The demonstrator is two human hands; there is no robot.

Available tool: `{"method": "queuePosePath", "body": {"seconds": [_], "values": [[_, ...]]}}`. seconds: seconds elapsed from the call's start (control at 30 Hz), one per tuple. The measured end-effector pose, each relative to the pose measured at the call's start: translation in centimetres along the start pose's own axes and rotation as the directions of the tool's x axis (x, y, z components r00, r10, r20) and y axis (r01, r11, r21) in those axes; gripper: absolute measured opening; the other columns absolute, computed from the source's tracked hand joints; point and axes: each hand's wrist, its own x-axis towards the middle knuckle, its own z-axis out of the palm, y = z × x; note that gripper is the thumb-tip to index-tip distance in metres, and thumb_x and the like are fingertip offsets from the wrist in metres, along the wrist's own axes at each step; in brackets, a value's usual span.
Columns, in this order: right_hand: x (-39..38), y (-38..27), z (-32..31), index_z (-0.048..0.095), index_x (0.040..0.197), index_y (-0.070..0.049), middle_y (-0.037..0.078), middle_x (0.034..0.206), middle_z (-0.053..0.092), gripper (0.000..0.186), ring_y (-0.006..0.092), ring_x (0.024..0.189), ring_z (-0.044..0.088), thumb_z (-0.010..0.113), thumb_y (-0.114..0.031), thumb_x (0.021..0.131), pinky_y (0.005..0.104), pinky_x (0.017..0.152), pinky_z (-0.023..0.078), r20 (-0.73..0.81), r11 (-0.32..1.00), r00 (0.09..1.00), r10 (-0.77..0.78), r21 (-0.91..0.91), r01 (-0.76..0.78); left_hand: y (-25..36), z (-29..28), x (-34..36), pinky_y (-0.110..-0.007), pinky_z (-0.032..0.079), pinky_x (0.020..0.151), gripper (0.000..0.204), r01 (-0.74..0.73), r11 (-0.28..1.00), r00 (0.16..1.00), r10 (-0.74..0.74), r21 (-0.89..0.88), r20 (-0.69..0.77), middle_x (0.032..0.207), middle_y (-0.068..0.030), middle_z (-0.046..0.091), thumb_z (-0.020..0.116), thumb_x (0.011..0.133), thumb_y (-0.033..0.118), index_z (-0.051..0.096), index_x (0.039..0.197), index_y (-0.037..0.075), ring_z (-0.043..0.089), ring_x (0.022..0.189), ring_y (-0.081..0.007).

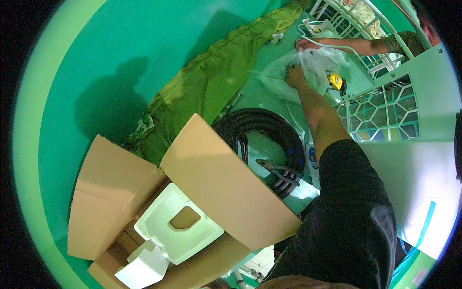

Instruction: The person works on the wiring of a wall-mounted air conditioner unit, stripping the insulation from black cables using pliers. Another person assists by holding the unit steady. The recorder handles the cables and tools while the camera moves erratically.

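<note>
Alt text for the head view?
The person's right hand touches a crumpled clear plastic bag, a co-worker's hand close by. Nearer, an open brown cardboard box holds a white moulded packing insert; beyond it lies a black coiled hose.

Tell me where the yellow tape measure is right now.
In the head view, the yellow tape measure is at upper right, beside the clear plastic bag, to the right of the person's right hand.
</note>
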Motion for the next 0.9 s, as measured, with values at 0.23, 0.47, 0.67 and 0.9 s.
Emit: {"method": "queuePosePath", "body": {"seconds": [0.23,0.47,0.67,0.9], "values": [[-0.3,0.5,1.8,0.052,0.134,-0.001,0.029,0.126,0.06,0.047,0.049,0.127,0.05,0.063,-0.012,0.089,0.0535,0.104,0.047,-0.137,0.9,0.985,0.106,0.434,-0.036,-0.5,0.3,0.7,-0.058,0.027,0.12,0.049,0.002,1.0,1.0,-0.002,-0.004,0.008,0.157,-0.0124,0.044,0.056,0.104,0.034,0.051,0.146,0.009,0.041,0.142,-0.0341],[-0.1,2.2,3.8,0.055,0.136,-0.001,0.024,0.134,0.056,0.047,0.0438,0.131,0.051,0.059,-0.023,0.094,0.0552,0.1,0.05,-0.178,0.952,0.965,0.195,0.269,-0.143,-0.1,0.8,2.0,-0.059,0.028,0.12,0.048,0.015,1.0,0.999,-0.015,0.01,0.036,0.156,-0.0129,0.045,0.056,0.103,0.034,0.052,0.145,0.009,0.042,0.142,-0.034],[2.4,-1.1,1.6,0.057,0.135,-0.001,0.021,0.142,0.051,0.044,0.0423,0.135,0.046,0.051,-0.025,0.098,0.0541,0.1,0.051,0.05,0.958,0.986,-0.16,-0.233,0.167,-0.8,0.5,-0.1,-0.059,0.028,0.119,0.048,-0.037,0.999,0.999,0.037,0.013,-0.011,0.156,-0.0133,0.046,0.057,0.103,0.033,0.052,0.145,0.009,0.042,0.142,-0.0339],[4.8,-1.9,0.5,0.065,0.122,0.0,0.024,0.129,0.064,0.043,0.0418,0.118,0.062,0.052,-0.033,0.097,0.0505,0.096,0.054,0.003,0.989,1.0,0.02,0.147,-0.02,-1.5,0.9,-0.3,-0.059,0.028,0.119,0.047,-0.056,0.998,0.998,0.056,0.015,-0.027,0.155,-0.0137,0.046,0.058,0.103,0.033,0.053,0.144,0.01,0.043,0.141,-0.0337]]}}
